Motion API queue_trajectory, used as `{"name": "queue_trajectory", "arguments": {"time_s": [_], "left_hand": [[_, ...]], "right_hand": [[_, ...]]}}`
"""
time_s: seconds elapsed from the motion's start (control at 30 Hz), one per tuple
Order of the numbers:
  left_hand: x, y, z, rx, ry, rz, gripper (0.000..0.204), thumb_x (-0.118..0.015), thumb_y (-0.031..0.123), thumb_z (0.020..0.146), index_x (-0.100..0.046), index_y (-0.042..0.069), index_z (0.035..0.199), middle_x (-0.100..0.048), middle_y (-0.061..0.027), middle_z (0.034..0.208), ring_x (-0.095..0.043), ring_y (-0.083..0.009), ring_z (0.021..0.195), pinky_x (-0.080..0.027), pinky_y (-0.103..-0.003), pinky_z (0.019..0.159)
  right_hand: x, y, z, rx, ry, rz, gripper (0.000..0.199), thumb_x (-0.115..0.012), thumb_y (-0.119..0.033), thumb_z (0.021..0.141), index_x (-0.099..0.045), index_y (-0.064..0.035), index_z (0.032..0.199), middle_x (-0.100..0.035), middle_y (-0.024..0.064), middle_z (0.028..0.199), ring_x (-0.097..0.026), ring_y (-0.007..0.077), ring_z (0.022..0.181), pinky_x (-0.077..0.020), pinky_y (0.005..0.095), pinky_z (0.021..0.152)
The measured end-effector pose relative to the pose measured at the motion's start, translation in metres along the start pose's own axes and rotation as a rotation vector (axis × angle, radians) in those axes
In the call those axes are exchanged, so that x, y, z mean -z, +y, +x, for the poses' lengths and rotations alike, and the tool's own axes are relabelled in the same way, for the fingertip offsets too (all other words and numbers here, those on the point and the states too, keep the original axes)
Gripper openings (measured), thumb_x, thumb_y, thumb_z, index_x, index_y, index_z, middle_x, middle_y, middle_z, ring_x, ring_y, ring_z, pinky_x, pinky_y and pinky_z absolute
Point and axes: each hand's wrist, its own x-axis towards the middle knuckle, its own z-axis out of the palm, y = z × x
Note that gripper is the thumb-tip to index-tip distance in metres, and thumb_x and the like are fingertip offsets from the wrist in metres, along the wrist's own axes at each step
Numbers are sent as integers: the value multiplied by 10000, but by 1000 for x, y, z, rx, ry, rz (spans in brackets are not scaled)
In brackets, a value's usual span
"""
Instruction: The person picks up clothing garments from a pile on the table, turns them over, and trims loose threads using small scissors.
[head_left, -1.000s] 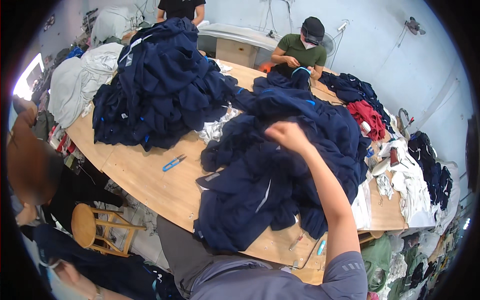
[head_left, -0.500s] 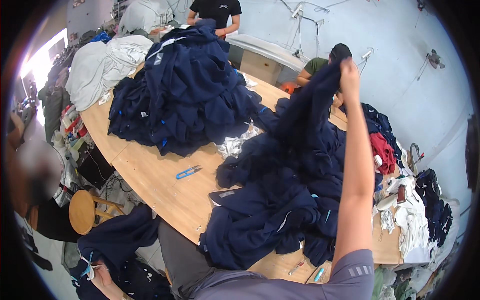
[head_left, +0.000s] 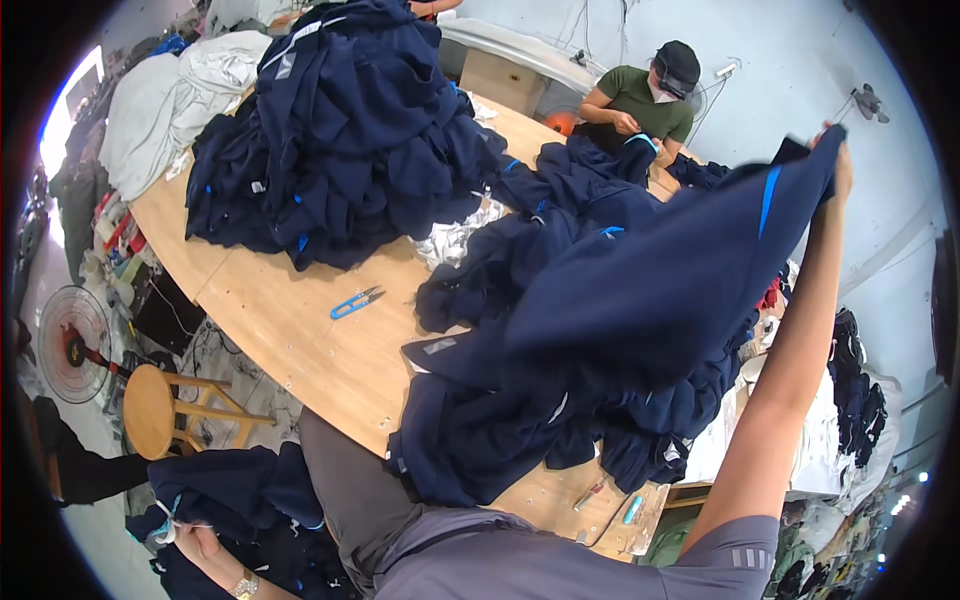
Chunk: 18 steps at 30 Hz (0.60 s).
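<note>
Raised high at the far right, my right hand [head_left: 840,170] is closed on the edge of a navy garment [head_left: 640,300]. The cloth stretches down leftward over the heap, blurred by motion, with a bright blue strip near the held end. Low at the left, beside the table, my left hand [head_left: 198,545] is closed on another navy garment [head_left: 235,485] with a white and pale blue band at its edge. More navy cloth hangs under that hand. Several crumpled navy garments [head_left: 480,440] lie on the table in front of me.
A tall navy garment pile [head_left: 350,140] stands on the wooden table [head_left: 300,340]. Blue thread snips [head_left: 357,303] and a small teal tool [head_left: 632,510] lie there too. A wooden stool [head_left: 150,410] and a fan [head_left: 75,345] are at the left. Across, a person in green [head_left: 640,100] handles cloth.
My right hand has swung outward to the right, drawing the navy garment out across the heap. My left hand keeps its hold low at the left. The view has shifted.
</note>
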Motion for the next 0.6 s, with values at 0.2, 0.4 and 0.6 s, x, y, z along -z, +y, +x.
{"name": "queue_trajectory", "arguments": {"time_s": [0.2, 0.4, 0.6], "left_hand": [[-30, 0, -1, 112, -64, -33, 257, -509, 174, 926, -560, -15, 1091, -635, -127, 987, -615, -238, 879, -524, -366, 811], [-20, 16, -21, 76, 15, 41, 210, -506, 161, 923, -582, -13, 1014, -637, -116, 919, -606, -216, 812, -529, -345, 759], [47, 139, -88, -401, 296, 449, 158, -526, 96, 877, -576, -48, 918, -612, -140, 884, -572, -219, 802, -479, -365, 760]], "right_hand": [[-81, -15, -175, -142, -435, -573, 236, -464, -151, 872, -612, -16, 997, -630, 208, 948, -607, 367, 911, -471, 403, 785], [-132, -72, -273, -274, -908, -323, 374, -604, -314, 834, -609, -44, 1092, -627, 186, 1062, -591, 324, 1019, -449, 358, 893], [-183, -113, -334, -447, -1114, -182, 726, -575, -565, 799, -515, 10, 1238, -578, 213, 1171, -552, 318, 1105, -406, 361, 946]]}}
